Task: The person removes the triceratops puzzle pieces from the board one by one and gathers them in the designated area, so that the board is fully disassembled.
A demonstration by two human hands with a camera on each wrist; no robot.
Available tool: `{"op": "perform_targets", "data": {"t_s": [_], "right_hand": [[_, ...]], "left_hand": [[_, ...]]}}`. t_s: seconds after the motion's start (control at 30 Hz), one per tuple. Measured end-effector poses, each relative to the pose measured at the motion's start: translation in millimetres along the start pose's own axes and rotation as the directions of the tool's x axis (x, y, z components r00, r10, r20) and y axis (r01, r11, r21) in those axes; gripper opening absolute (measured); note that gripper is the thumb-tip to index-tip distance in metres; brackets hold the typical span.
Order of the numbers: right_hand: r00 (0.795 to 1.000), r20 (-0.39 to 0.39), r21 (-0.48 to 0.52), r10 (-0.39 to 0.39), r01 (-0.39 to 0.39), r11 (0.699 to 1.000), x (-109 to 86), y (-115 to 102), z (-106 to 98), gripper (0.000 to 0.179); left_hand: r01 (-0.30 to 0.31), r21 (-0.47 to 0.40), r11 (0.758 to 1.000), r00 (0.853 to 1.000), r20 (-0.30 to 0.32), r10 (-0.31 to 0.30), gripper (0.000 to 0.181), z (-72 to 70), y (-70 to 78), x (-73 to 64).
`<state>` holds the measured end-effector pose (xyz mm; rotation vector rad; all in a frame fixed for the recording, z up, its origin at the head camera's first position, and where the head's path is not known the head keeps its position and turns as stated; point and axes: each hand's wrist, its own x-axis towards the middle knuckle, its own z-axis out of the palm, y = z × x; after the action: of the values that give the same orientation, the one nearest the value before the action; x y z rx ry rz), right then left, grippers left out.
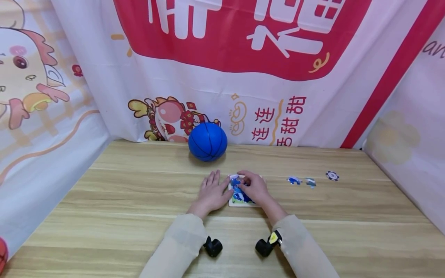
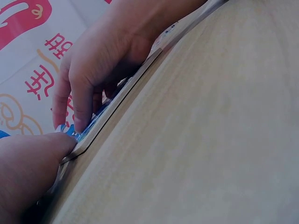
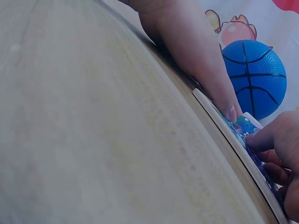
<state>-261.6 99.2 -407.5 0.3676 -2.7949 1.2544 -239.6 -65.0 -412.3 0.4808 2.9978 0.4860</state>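
Observation:
A small jigsaw puzzle in a pale tray lies on the table, its picture mostly blue with some green. My left hand rests to its left with fingers spread on the tabletop and the thumb on the tray's left side. From the right, my right hand reaches over the puzzle and pinches a blue puzzle piece near the upper left part. In the right wrist view that piece stands tilted above the tray. My right hand hides much of the puzzle's right side.
Two loose puzzle pieces lie right of the tray, with a round chip-like disc beyond them. Behind the hands sits a blue toy basketball near the printed curtain. Part of a red ball shows at the left edge.

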Motion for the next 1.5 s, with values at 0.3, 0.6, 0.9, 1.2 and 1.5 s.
{"op": "perform_targets", "data": {"t_s": [0.3, 0.6, 0.9, 1.2, 1.5], "right_hand": [[0.999, 0.010, 0.015, 0.043, -0.043, 0.999, 1.4, 5, 3, 0.035], [0.998, 0.013, 0.155, 0.067, -0.068, 0.986, 4.7, 10, -10, 0.032], [0.993, 0.081, 0.199, 0.082, -0.096, 0.975, 4.1, 24, -51, 0.033], [0.994, 0.039, 0.068, 0.105, -0.108, 0.992, -3.4, 48, -101, 0.037], [0.997, 0.026, 0.059, 0.074, -0.076, 0.995, -9.3, 81, -121, 0.036]], "left_hand": [[0.003, 0.000, 1.000, 1.000, 0.005, -0.003, 0.055, 1.5, -0.3, -0.5], [0.001, -0.022, 1.000, 1.000, 0.004, -0.001, 0.054, 0.4, 0.1, -2.0], [0.003, -0.034, 0.999, 1.000, 0.001, -0.003, 0.054, 1.5, 0.3, -1.9], [0.003, -0.026, 1.000, 1.000, 0.003, -0.003, 0.055, 2.1, 1.3, -0.2], [0.010, -0.028, 1.000, 1.000, -0.001, -0.010, 0.055, 0.4, -0.1, 0.1]]}}
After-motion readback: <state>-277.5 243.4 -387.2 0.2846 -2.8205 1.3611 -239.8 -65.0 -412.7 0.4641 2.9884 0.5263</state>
